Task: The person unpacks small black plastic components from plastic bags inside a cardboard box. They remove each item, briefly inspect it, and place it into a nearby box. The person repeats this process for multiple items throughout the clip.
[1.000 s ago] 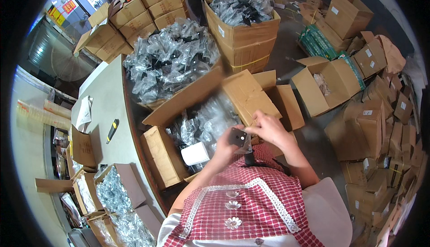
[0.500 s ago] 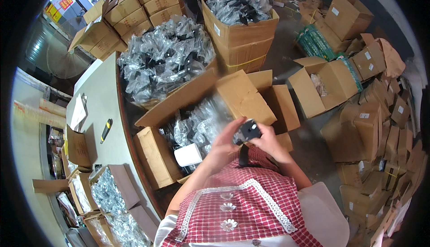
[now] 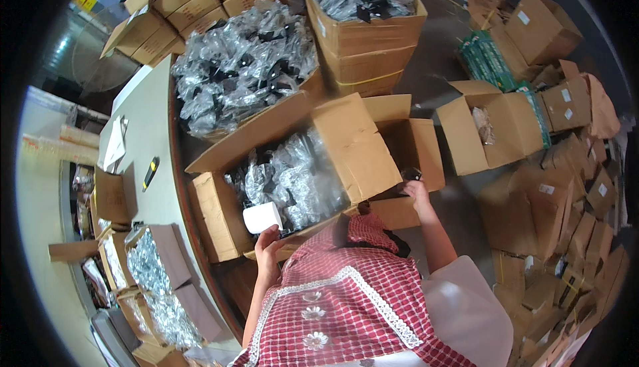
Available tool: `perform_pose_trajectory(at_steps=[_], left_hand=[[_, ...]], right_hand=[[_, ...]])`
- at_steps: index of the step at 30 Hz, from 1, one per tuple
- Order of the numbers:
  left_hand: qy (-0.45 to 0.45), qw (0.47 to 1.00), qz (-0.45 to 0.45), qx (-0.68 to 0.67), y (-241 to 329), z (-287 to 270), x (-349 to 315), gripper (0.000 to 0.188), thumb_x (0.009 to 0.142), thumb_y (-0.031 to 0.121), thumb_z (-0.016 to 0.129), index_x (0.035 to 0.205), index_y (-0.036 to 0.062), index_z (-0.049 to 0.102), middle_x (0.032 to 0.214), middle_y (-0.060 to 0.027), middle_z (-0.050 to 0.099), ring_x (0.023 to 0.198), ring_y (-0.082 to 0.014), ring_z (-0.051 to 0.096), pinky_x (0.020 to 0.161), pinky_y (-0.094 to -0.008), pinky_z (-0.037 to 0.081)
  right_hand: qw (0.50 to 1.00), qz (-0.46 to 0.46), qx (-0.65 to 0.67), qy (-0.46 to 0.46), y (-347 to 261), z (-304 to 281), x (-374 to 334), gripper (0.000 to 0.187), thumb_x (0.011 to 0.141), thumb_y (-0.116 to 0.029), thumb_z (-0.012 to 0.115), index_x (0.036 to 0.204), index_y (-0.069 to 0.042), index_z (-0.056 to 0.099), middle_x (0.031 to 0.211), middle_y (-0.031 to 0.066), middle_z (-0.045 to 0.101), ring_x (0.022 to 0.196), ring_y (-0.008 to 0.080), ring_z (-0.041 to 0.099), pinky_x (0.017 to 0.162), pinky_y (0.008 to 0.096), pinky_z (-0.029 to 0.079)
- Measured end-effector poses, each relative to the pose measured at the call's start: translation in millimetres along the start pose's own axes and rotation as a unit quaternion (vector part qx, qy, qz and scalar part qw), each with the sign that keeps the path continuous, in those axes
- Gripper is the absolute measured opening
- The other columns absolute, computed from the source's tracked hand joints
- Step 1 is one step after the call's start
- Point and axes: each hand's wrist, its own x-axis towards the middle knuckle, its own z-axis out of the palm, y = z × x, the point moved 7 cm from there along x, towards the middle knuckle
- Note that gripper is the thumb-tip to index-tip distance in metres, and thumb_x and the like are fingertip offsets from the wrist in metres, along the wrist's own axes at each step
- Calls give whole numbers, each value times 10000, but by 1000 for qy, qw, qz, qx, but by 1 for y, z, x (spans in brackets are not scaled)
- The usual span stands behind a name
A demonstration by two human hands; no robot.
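My right hand (image 3: 419, 195) is closed on a small black part (image 3: 411, 175) over an open cardboard box (image 3: 429, 147) to the right. The part is dark and partly covered by my fingers, so its exact kind is unclear. My left hand (image 3: 268, 250) is at the lower corner of a white roll (image 3: 262, 218), fingers bent together against its edge. Whatever they pinch there is too small to make out. The roll rests at the near side of a larger open carton (image 3: 216, 217) filled with clear plastic bags (image 3: 296, 171) that hold dark parts.
Behind the carton lies a big heap of bagged black parts (image 3: 246, 67), beside a tall box (image 3: 366, 54) of more. On the left, a grey table (image 3: 143, 141) holds a yellow-black cutter (image 3: 151, 174). Another open box (image 3: 489, 131) and piled flattened cartons (image 3: 532, 200) occupy the right.
Both hands were together in front of me with the black part. My right hand has carried it right to the open box; my left hand has moved left and down to the white roll.
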Motion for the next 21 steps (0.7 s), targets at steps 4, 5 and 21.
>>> perform_pose_trajectory(at_steps=[4,5,21], left_hand=[[67,997,-19,32,-25,-25,-10,522,808,-66,618,1327,-17,592,1355,-128,616,1261,-246,578,1038,-351,475],[72,996,-13,45,-27,-29,-13,519,805,-71,615,1321,-17,599,1339,-127,626,1254,-245,585,1039,-348,475],[124,911,130,372,0,-99,67,679,876,111,656,1468,-46,363,1320,-299,600,1229,-402,611,1016,-433,500]], right_hand=[[999,42,-23,18,66,-14,55,241,816,-66,632,1055,-56,663,881,70,670,827,191,663,765,336,556],[995,58,-85,16,78,-17,64,240,805,-82,653,1040,-34,666,896,78,677,797,196,661,749,332,542],[994,-52,85,43,12,18,-29,242,890,25,551,1128,-23,558,853,117,597,748,276,670,731,427,616]])
